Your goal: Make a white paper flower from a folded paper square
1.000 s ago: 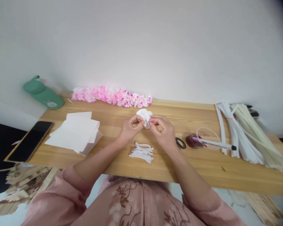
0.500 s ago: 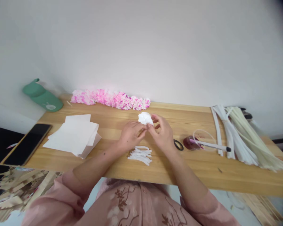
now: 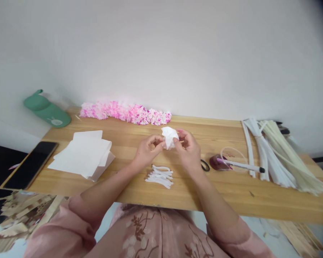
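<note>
Between my two hands is a crumpled piece of white tissue paper [image 3: 169, 136], held above the wooden table [image 3: 129, 143]. The thumb and fingers of my left hand [image 3: 148, 149] pinch its lower left edge. My right hand [image 3: 187, 147] grips it from the right, thumb in front and fingers partly hidden behind. Just below the hands lies a small pile of short white strips [image 3: 159, 176]. A row of pink and white ruffled flowers [image 3: 125, 112] runs along the wall behind.
At the left are stacked white sheets [image 3: 80, 152], a phone [image 3: 31, 165] and a green bottle [image 3: 47, 109]. To the right lie a black ring [image 3: 205, 165], a small jar of dark red liquid [image 3: 217, 163], a brush-like pen [image 3: 243, 166] and bundles of long white strips [image 3: 274, 157].
The tissue has moved slightly right and tilted, its shape looser. My left hand has shifted from across its base to its left edge, and my right hand has moved slightly right.
</note>
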`<state>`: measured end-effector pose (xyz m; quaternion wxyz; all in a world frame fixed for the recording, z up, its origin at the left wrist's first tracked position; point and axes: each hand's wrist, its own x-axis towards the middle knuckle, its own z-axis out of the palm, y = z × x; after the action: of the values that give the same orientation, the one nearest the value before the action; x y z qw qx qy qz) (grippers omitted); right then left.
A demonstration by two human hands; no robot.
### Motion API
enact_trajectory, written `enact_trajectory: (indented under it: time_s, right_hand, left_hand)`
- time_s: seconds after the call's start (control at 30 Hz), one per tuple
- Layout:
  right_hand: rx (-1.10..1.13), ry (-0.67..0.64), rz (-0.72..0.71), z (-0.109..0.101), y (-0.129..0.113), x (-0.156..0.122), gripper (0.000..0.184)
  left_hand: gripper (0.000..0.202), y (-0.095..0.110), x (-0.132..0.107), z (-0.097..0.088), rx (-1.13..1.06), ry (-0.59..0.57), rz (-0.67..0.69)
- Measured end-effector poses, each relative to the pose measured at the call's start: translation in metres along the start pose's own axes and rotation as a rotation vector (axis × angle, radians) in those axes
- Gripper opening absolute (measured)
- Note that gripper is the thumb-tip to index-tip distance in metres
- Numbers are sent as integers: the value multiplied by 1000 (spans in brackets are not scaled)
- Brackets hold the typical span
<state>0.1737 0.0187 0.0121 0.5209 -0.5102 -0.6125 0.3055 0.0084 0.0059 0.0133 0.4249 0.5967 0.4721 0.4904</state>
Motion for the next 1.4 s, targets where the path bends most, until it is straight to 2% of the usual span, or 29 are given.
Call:
enact_trajectory:
  time_s: [0.13, 0.23, 0.3, 0.4, 0.5, 0.63, 0.97, 1.2, 1.4]
  right_hand:
    - [-60, -13, -37, 3, 0, -1, 28]
    - [-151, -39, -92, 1, -1, -2, 27]
    - [-264, -24, -210, -2, -3, -3, 28]
    - [-456, 28, -484, -8, -9, -5, 26]
    - [-543, -54, -616, -9, -13, -7, 16]
    - [-577, -115, -559, -5, -11, -6, 11]
    - [-368, -166, -362, -5, -7, -4, 15]
    - [-394, -149, -389, -4, -5, -3, 13]
    - [-514, -97, -515, -2, -7, -4, 11]
  left_hand:
    - [10, 3, -2, 3, 74, 3, 37]
    - [14, 0, -1, 4, 61, 1, -4]
    - [18, -3, 1, 3, -12, -11, -66]
    - [23, -4, 4, 2, -171, -20, -151]
    - [23, -1, 5, 2, -247, -11, -168]
    - [24, 0, 5, 2, -262, -14, -165]
    - [22, 0, 6, -1, -288, -83, -133]
    - [14, -3, 5, 2, -236, -55, -106]
    - [10, -4, 3, 1, -155, -52, -58]
